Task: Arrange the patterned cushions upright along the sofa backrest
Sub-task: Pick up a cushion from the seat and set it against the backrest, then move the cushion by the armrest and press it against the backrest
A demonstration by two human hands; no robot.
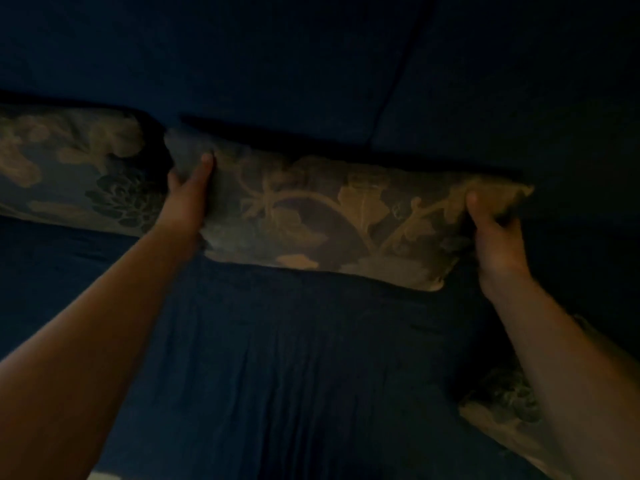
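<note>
Middle floral cushion (332,216): left hand (188,199) and right hand (491,237), each grip pinching an end; may slump forward off the sofa backrest (277,64) once released.

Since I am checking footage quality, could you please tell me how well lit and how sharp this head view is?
Head view: very dim, so the dark blue sofa shows little detail; the floral patterned cushion held in both hands is soft but readable; the left hand and right hand look slightly blurred; the patterned cushion at lower right is murky; wide-angle bending at the edges.
</note>
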